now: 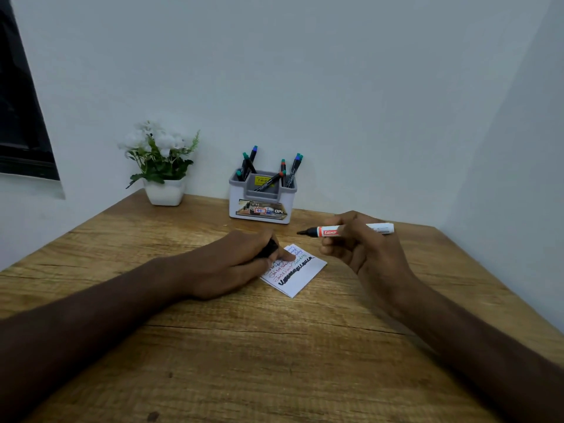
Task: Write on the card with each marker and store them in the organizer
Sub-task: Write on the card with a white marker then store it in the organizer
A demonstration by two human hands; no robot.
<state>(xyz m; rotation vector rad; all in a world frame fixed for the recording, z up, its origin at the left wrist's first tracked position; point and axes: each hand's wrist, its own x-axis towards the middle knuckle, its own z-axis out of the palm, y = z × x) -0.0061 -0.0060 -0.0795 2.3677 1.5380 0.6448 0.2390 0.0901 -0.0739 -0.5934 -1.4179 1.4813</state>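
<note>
Marker (351, 230), uncapped, sits pinched between the thumb and curled fingers of my right hand (363, 248), lifted off the table (213, 331) with its black tip pointing left, above and just right of the card (300, 280). My left hand (241, 264) rests on the card's left part, fingers curled round a black cap (268, 248), one fingertip pressing the paper. I see lines of coloured writing and a thick black scribble on the card. Behind it stands the organizer (262, 198) holding several pens (271, 180); left of that, a potted white-flowered plant (161, 166).
</note>
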